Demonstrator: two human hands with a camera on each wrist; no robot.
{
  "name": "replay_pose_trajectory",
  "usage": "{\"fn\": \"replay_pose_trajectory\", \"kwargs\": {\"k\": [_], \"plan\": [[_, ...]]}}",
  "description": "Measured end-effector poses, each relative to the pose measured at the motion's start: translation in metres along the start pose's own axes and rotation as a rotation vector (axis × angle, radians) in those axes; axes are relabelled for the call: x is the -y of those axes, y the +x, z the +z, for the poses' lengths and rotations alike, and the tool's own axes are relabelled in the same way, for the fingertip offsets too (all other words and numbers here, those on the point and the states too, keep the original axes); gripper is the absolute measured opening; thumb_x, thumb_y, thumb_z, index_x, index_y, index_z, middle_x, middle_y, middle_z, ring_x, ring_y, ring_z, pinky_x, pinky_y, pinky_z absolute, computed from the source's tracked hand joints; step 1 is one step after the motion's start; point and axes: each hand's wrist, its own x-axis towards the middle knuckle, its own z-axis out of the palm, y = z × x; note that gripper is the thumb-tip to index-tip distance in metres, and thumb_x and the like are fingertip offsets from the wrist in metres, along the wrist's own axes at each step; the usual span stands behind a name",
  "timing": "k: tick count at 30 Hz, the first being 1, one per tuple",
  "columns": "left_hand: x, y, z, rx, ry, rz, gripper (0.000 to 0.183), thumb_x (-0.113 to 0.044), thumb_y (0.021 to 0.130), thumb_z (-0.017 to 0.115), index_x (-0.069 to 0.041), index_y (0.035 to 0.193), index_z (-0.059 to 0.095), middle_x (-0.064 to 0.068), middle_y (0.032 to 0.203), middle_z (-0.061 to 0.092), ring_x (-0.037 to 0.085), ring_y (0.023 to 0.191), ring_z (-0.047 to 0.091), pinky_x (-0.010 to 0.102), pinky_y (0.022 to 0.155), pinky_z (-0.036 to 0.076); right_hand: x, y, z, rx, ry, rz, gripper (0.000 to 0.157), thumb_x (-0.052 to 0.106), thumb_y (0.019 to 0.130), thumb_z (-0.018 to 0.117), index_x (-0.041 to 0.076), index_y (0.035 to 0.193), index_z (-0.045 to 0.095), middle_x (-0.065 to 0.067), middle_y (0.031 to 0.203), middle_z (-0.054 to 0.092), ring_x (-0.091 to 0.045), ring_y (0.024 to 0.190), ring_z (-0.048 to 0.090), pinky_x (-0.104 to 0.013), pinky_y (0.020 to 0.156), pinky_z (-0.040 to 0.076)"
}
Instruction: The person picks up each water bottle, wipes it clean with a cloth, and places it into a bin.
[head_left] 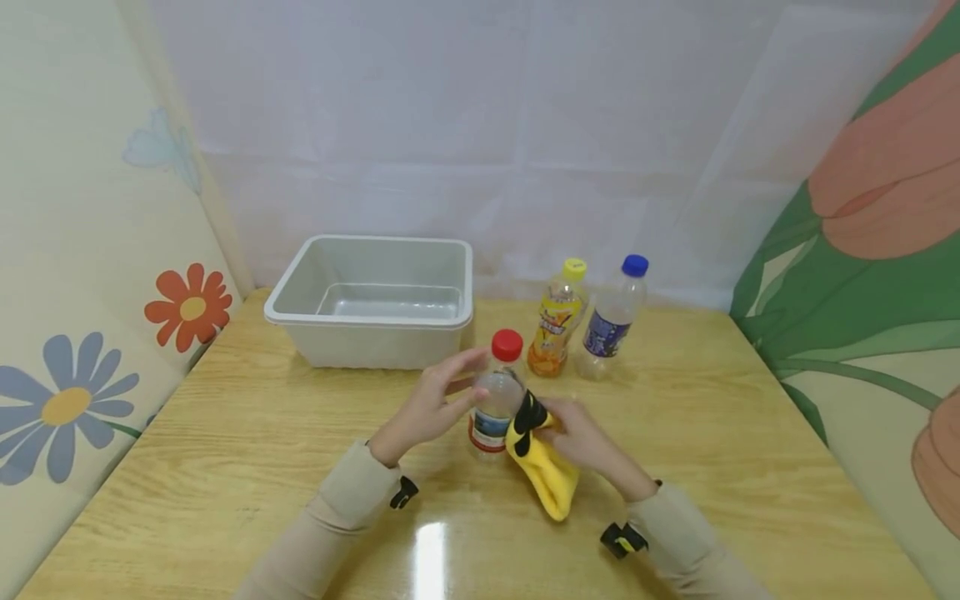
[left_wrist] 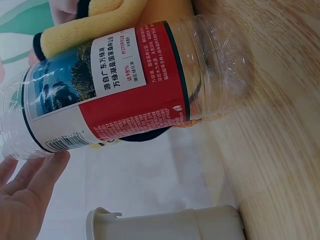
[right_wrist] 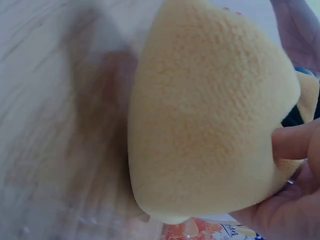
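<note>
A clear plastic bottle point(head_left: 504, 392) with a red cap stands upright on the table; the left wrist view shows its red, white and blue label point(left_wrist: 107, 85). My left hand point(head_left: 438, 404) is at the bottle's upper left side, thumb toward me, its fairly straight fingertips point(left_wrist: 52, 162) at the bottle's edge without wrapping round it. On the other side, my right hand point(head_left: 573, 429) pinches a folded yellow cloth point(head_left: 553, 483) with black edging against the bottle's right side. In the right wrist view the cloth point(right_wrist: 210, 110) hides most of the bottle.
A light grey plastic bin point(head_left: 375, 342) stands at the back left. Behind my right hand stand a yellow-capped bottle point(head_left: 557, 325) and a blue-capped bottle point(head_left: 611, 325). The wooden table point(head_left: 247, 450) reaches a white sheet point(head_left: 420, 108) at the back.
</note>
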Motion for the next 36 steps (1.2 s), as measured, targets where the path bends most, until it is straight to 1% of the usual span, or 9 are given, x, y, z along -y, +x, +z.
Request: {"fn": "replay_pose_trajectory", "kwargs": {"k": [5,12,18,21,25,32,36], "plan": [[0.001,-0.001,0.000,0.005,-0.002,-0.001,0.049,0.002,0.085,0.059,0.013,0.128,0.039,0.026,0.125,0.048,0.035,0.114,0.049,0.036,0.089,0.049,-0.006,-0.001,0.008,0.043,-0.041,0.029,0.029,-0.010,0.076,0.058,-0.006,0.104,0.062,-0.018,0.100,0.065,-0.032,0.096,0.060,-0.046,0.087,0.049],[0.002,-0.002,0.000,-0.009,-0.005,0.013,0.049,0.004,0.084,0.060,0.011,0.127,0.040,0.027,0.126,0.047,0.035,0.113,0.049,0.036,0.088,0.049,-0.007,0.001,0.013,0.031,-0.085,0.063,0.028,-0.010,0.075,0.059,-0.004,0.102,0.063,-0.017,0.098,0.066,-0.032,0.094,0.060,-0.046,0.085,0.049],[0.004,-0.001,-0.001,-0.007,-0.002,0.028,0.049,0.006,0.083,0.060,0.012,0.126,0.040,0.028,0.125,0.048,0.036,0.113,0.050,0.034,0.089,0.049,-0.005,0.000,0.010,0.021,-0.069,0.108,0.034,-0.009,0.077,0.060,-0.008,0.110,0.059,-0.022,0.107,0.062,-0.037,0.101,0.057,-0.049,0.090,0.046],[0.004,-0.001,-0.002,-0.002,0.001,0.037,0.049,0.006,0.083,0.060,0.013,0.126,0.039,0.028,0.124,0.048,0.036,0.112,0.050,0.033,0.089,0.049,-0.005,-0.002,0.008,-0.002,-0.052,0.094,0.037,-0.010,0.076,0.060,-0.009,0.112,0.057,-0.022,0.107,0.061,-0.036,0.101,0.057,-0.049,0.090,0.046],[0.005,0.000,-0.004,0.013,0.000,0.048,0.049,0.005,0.083,0.060,0.013,0.127,0.039,0.029,0.123,0.049,0.037,0.112,0.050,0.032,0.090,0.048,-0.005,-0.004,0.003,-0.052,-0.028,0.068,0.039,-0.012,0.074,0.060,-0.008,0.113,0.057,-0.021,0.108,0.062,-0.036,0.101,0.057,-0.049,0.090,0.046],[0.006,0.002,-0.007,0.056,-0.009,0.039,0.049,0.005,0.084,0.058,0.014,0.128,0.037,0.029,0.124,0.047,0.037,0.113,0.049,0.030,0.091,0.047,-0.001,-0.007,-0.007,-0.137,-0.010,0.108,0.040,-0.011,0.075,0.062,-0.007,0.114,0.057,-0.021,0.108,0.062,-0.037,0.102,0.056,-0.050,0.091,0.045],[0.004,0.002,-0.009,0.071,-0.011,0.028,0.049,0.005,0.085,0.058,0.014,0.129,0.037,0.029,0.125,0.048,0.037,0.114,0.049,0.029,0.091,0.047,0.001,-0.008,-0.012,-0.192,-0.005,0.104,0.040,-0.011,0.074,0.062,-0.007,0.113,0.058,-0.022,0.106,0.062,-0.037,0.100,0.057,-0.051,0.089,0.045]]}}
